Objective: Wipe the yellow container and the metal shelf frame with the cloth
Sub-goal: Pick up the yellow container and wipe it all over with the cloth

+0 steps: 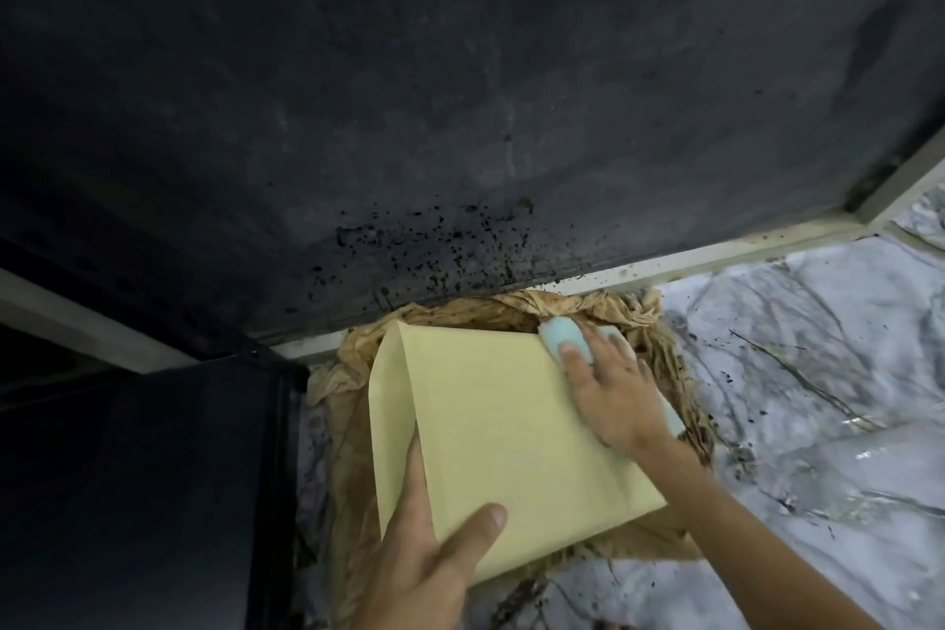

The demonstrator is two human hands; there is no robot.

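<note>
A pale yellow container (491, 430) sits tilted over a crumpled, stained brown liner (516, 310) at the centre of the view. My left hand (434, 563) grips its near left corner, thumb on the top face. My right hand (608, 394) presses a light blue cloth (562, 335) flat against the container's far right corner, fingers spread over it. A pale metal frame bar (716, 253) runs diagonally just behind the container, under a big dark panel (409, 92).
Black specks and grime dot the dark panel's lower edge (434, 246) and the frame bar. Marble-patterned floor (818, 373) lies to the right, with some dirt on it. A black cabinet (143, 501) stands at the left, close to the container.
</note>
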